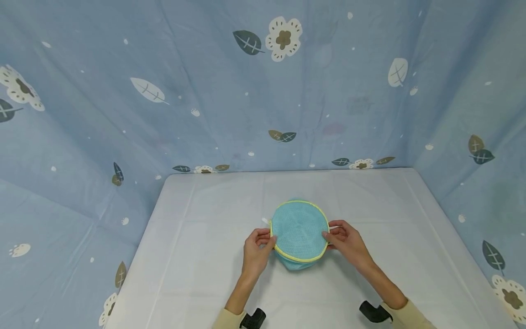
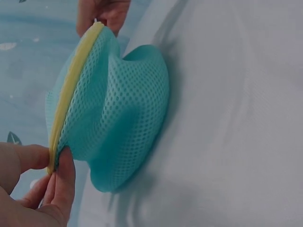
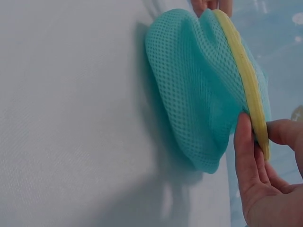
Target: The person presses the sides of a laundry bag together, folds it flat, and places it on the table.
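Observation:
Between the two hands is a round turquoise mesh laundry bag (image 1: 300, 230) with a yellow edge band. Its flat circular face tilts up toward the head view, while the soft body (image 2: 135, 94) sags and folds beneath, close over the white table. My left hand (image 1: 258, 251) pinches the yellow edge on the left side, thumb on the face and fingers behind. On the opposite side my right hand (image 1: 349, 242) pinches the same edge in like manner. The right wrist view shows the yellow band (image 3: 246, 75) running up from the right thumb and fingers.
A white cloth-covered table (image 1: 197, 256) lies under the bag. Blue fabric (image 1: 230, 114) printed with leaves and flowers hangs behind and along both sides. Beige sleeves and a black wrist mount (image 1: 375, 312) show at the front.

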{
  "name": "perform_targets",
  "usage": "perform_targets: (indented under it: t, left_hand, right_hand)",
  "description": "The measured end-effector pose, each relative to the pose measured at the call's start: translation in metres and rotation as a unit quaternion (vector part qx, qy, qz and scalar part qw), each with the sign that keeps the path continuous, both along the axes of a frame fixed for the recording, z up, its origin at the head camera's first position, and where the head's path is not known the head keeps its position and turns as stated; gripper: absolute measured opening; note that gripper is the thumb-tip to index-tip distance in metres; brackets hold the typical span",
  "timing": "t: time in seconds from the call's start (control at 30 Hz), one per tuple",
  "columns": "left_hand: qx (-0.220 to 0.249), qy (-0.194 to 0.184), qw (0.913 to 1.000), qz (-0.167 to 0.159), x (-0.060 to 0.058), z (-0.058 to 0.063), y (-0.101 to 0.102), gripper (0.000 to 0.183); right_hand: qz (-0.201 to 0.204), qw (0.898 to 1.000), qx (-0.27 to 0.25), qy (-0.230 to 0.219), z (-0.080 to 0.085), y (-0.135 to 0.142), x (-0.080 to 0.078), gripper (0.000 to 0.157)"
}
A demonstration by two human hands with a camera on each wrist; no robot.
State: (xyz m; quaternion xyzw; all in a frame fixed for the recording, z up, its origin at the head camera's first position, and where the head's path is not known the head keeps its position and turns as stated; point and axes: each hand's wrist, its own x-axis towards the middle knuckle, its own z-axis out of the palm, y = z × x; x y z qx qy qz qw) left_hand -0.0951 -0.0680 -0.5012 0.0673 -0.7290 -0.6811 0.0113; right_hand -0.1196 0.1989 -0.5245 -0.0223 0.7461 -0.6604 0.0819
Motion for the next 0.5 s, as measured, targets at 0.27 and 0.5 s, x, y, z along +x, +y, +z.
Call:
perform_targets:
  t: [0.27, 0.5]
  left_hand:
    - [-0.033, -0.001, 0.9994, 0.01, -0.01, -0.036, -0.002, 0.028]
    - [-0.056, 0.001, 0.9984, 0.01, -0.013, -0.049, -0.003, 0.024]
  right_hand:
    - [-0.001, 1.0, 0.017, -0.017, -0.009, -0.001, -0.002, 0.044]
    - [-0.012, 0.999, 0.049, -0.019, -0.015, -0.003, -0.003, 0.044]
